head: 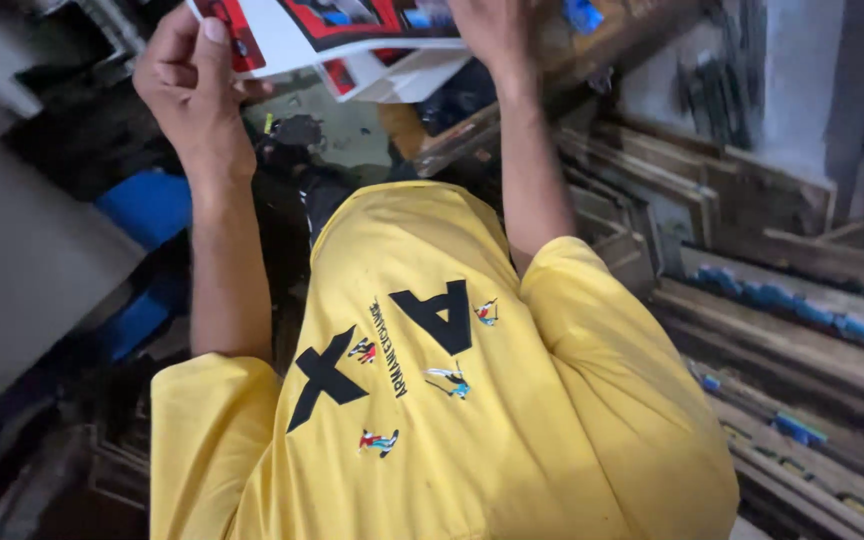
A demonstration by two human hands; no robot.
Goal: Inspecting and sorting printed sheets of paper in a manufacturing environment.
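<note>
My left hand (190,85) grips the left edge of a stack of white printed sheets (297,35) with red and black graphics, thumb on top of the upper sheet. My right hand (492,35) holds the right part of the same stack, its fingers partly cut off by the top of the view. More white sheets (392,75) stick out below the upper one. Both arms reach forward from my yellow shirt (452,400), which fills the lower middle of the view.
Stacked wooden picture frames (752,300) with blue corner pieces (802,430) lie at the right. A grey board (22,260) and a blue object (147,205) are at the left. A dark cluttered surface (342,130) lies under the sheets.
</note>
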